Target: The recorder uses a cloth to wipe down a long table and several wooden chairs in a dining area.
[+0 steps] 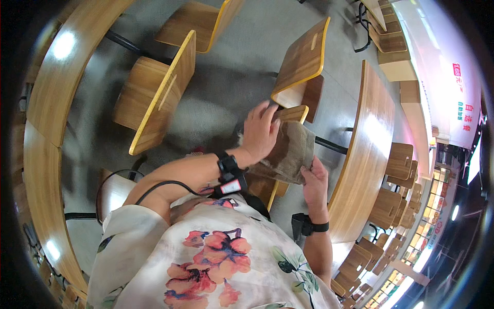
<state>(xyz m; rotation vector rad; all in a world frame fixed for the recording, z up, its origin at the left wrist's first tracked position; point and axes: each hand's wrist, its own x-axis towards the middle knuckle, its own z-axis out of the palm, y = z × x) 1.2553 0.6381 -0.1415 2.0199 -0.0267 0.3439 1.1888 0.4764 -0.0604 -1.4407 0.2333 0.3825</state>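
A brownish-grey cloth (295,148) hangs between my two hands, over the wooden back of a chair (290,113). My right hand (315,179) pinches its lower right corner between thumb and fingers. At the cloth's upper left edge is my left hand (259,131), back upward, fingers bent and spread; whether those fingers grip the fabric cannot be told. A black strap with a small device (228,167) sits on the left wrist, with a cable running up that arm. Another strapped device (303,224) is on the right wrist.
Wooden chairs with slotted backs stand ahead (303,58) and to the left (166,96). A long wooden table (362,154) runs close on the right, and a curved-looking one (50,116) at the far left. Black metal legs and bars (332,145) cross low over the grey floor.
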